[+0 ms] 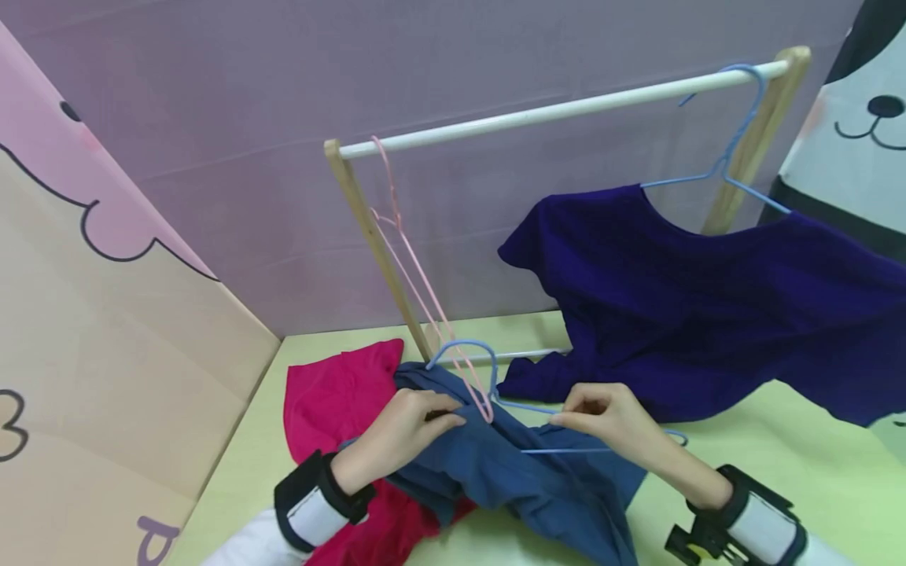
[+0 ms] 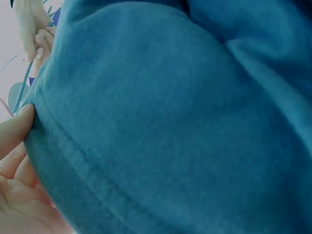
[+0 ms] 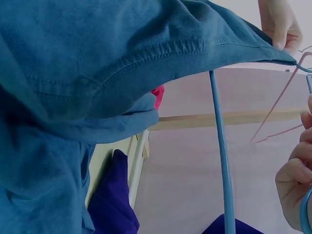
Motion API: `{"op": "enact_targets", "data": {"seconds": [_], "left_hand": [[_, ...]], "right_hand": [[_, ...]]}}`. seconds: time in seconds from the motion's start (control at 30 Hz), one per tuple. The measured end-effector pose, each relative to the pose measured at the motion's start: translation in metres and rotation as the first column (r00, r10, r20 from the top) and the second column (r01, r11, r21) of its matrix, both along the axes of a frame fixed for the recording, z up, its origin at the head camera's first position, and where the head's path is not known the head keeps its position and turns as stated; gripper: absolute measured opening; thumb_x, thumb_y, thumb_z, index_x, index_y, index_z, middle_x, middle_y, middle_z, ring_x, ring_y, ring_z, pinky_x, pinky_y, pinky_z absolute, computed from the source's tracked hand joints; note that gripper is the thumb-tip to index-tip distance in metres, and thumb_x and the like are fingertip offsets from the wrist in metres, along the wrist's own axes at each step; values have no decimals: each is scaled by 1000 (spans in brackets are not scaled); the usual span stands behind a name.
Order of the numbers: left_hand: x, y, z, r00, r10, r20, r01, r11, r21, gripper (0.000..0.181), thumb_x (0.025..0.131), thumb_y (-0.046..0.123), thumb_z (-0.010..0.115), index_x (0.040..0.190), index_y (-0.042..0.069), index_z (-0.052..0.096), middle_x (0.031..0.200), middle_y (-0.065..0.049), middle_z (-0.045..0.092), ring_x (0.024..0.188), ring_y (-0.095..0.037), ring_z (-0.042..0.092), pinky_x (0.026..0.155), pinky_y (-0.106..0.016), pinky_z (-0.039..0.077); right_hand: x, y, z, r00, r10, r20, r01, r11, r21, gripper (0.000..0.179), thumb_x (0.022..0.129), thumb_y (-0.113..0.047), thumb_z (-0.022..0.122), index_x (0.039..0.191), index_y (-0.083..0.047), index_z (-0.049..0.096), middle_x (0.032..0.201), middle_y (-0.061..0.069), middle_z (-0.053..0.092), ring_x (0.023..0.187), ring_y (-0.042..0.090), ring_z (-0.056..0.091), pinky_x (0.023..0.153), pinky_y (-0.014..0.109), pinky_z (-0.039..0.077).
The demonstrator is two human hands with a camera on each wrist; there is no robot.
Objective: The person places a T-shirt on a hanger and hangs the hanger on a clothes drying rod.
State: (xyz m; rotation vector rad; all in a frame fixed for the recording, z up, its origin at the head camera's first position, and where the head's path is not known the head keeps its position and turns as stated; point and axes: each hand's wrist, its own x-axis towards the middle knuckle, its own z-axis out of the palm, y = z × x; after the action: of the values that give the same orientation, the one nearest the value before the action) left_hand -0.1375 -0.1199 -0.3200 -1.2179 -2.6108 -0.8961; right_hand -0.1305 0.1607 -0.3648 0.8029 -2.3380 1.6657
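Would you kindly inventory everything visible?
Table: 1, green, below
Rack: 1, white, wooden, tabletop
Left hanger: 1, pink, on rack
Right hanger: 1, blue, on rack
Shirt: 1, purple, on right hanger
Front garment: 1, blue, foreground
Lower hanger: 1, blue, foreground
Left garment: 1, red, tabletop
Panels: 2, multicoloured, both sides
Backdrop: 1, mauve, behind rack
Straps: 2, black, wrists
Sleeves: 2, white, arms
Left hand: 1, pinching front garment
Right hand: 1, holding lower hanger

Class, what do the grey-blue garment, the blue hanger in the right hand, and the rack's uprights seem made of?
Grey-blue garment: matte cloth, perhaps cotton; soft folds, a stitched hem.
Blue hanger: plastic or plastic-coated wire, unclear which; thin, smooth, evenly coloured.
Uprights: probably wood, dull finish; pale tan colour.
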Motion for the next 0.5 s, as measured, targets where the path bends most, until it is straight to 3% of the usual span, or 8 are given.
{"op": "enact_targets", "data": {"seconds": [0.2,0.27,0.37,0.43,0.5], "left_hand": [[-1,-3,4,1000,6,18,-7,1000,28,11,84,7,64,91,3,71,85,-5,70,77,-9,64,67,-17,49],[-2,-3,4,999,18,34,-20,999,37,11,83,7,64,91,3,72,85,-4,70,76,-9,64,67,-17,49],[-2,-3,4,998,23,52,-25,999,43,11,83,7,64,92,3,71,85,-5,70,75,-8,63,65,-17,49],[-1,-3,5,998,25,50,-27,999,45,11,84,7,64,92,3,71,85,-5,70,75,-9,62,65,-17,49],[-1,-3,5,998,29,46,-31,998,47,11,84,7,64,92,3,71,85,-5,70,75,-9,62,65,-18,49]], "right_hand": [[3,-6,2,995,-99,-2,99,994,40,6,77,-10,71,76,-11,66,64,-10,55,52,1,45,47,22,41],[7,-6,8,985,-151,-82,155,987,42,11,76,-8,72,84,-13,67,72,-12,57,58,1,49,52,19,43],[18,-4,17,943,-178,-282,182,983,-11,30,69,3,75,93,-13,68,84,-8,60,73,2,54,65,14,45],[26,-4,22,913,-126,-387,124,992,-31,38,64,10,74,96,-10,67,90,-4,62,80,3,56,72,12,45],[34,-6,21,904,-35,-426,37,999,-3,41,65,12,73,100,-9,66,93,-1,63,85,5,58,76,13,45]]}}
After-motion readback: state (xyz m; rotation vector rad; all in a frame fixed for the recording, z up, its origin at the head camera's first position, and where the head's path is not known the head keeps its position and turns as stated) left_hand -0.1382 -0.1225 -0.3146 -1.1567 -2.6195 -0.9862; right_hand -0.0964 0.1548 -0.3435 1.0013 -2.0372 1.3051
